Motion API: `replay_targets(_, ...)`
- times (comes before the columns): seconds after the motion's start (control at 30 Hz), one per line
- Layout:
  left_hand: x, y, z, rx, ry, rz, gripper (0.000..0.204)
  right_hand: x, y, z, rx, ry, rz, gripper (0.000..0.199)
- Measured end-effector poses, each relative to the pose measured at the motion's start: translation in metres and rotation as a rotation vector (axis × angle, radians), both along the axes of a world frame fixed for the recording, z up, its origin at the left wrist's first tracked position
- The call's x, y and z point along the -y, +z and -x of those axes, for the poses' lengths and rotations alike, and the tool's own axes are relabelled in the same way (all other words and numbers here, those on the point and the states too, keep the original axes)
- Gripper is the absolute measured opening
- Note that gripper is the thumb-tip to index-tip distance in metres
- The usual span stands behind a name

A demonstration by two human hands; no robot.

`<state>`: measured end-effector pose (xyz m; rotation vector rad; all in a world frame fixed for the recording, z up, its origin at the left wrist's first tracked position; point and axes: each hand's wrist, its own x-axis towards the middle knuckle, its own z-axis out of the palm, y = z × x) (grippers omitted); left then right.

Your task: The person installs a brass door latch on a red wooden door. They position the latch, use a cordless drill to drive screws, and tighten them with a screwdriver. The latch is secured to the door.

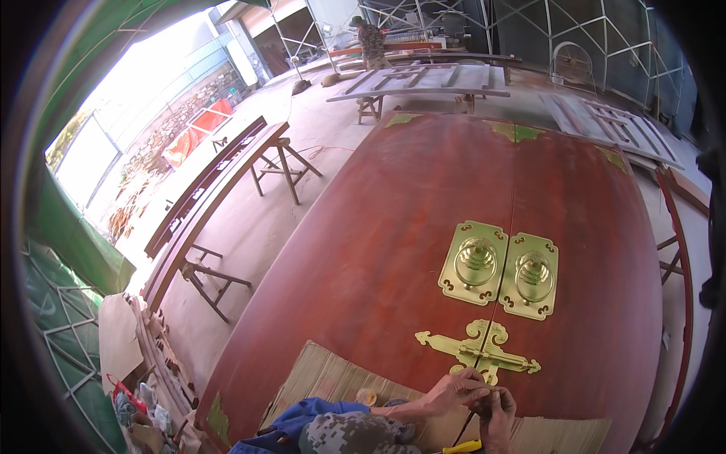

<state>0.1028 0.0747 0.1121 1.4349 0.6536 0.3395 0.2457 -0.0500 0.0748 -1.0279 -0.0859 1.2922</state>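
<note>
My left hand (456, 390) and my right hand (497, 414) meet just below a brass latch plate (454, 344) on a large red-brown double door (363, 250) that lies flat. The fingers of both are pinched close together, and whatever is between them is too small to make out. Above the latch, two brass plates with ring pulls, a left pull plate (451, 265) and a right pull plate (548, 276), flank the door's centre seam. Beneath my forearms lies cardboard (321, 371). A yellow-handled tool (463, 447) rests by my right wrist, its far end hidden.
Brass corner pieces (518, 132) trim the door. To the left, long dark beams (219, 200) lie on trestles (291, 170). Light-coloured panels (423, 82) stand beyond the far edge, where another person (370, 41) works. Scraps and bags (147, 401) heap at lower left.
</note>
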Motion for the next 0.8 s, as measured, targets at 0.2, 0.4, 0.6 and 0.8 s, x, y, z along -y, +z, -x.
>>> replay_targets(0.2,0.007,0.001,-0.003,0.144,0.052,-0.393,0.022,0.006,-0.012,-0.004,-0.18,0.17,-0.046,0.026)
replay_targets(0.4,0.0,-0.005,0.004,0.217,0.012,-0.598,0.023,-0.007,0.023,-0.001,-0.196,0.244,-0.002,0.023)
replay_targets(0.6,-0.008,0.008,0.005,0.23,-0.035,-0.659,0.026,-0.005,-0.004,-0.014,-0.219,0.283,-0.096,0.023)
replay_targets(0.8,-0.027,0.026,0.01,0.197,-0.257,-1.178,0.035,0.01,-0.02,-0.027,-0.4,0.344,-0.013,0.015)
